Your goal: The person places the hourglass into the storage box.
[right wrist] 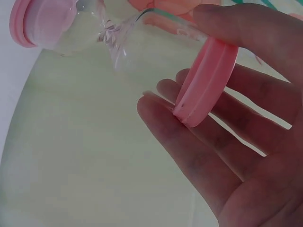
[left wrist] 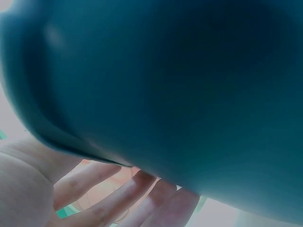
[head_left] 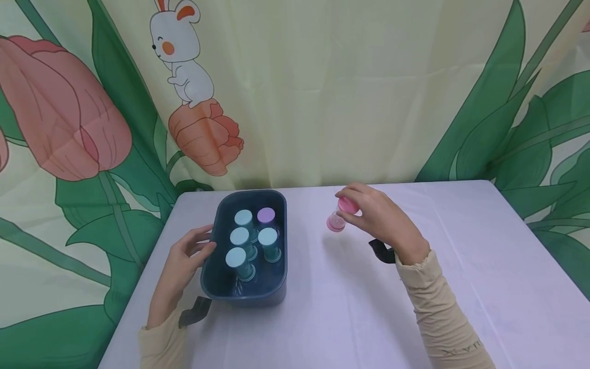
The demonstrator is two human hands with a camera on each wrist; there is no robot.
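Note:
My right hand (head_left: 375, 212) pinches a pink sand timer (head_left: 336, 222) by its upper cap, between thumb and fingers. Seen from the right wrist, the pink cap (right wrist: 208, 85) lies between the thumb and fingertips (right wrist: 154, 111), and the clear glass narrows to a waist before the other pink cap. The timer is tilted, to the right of a dark blue bin (head_left: 276, 293). Against the bin's left side rests my left hand (head_left: 184, 261), its fingers (left wrist: 109, 203) stretched along the outer wall in the left wrist view. Several teal-capped timers (head_left: 237, 258) and a purple-capped one (head_left: 266, 215) stand inside.
A white cloth covers the table (head_left: 336, 318). Behind it hangs a pale curtain (head_left: 322, 102) printed with a rabbit, tulips and leaves. Black straps (head_left: 195, 311) show at both wrists.

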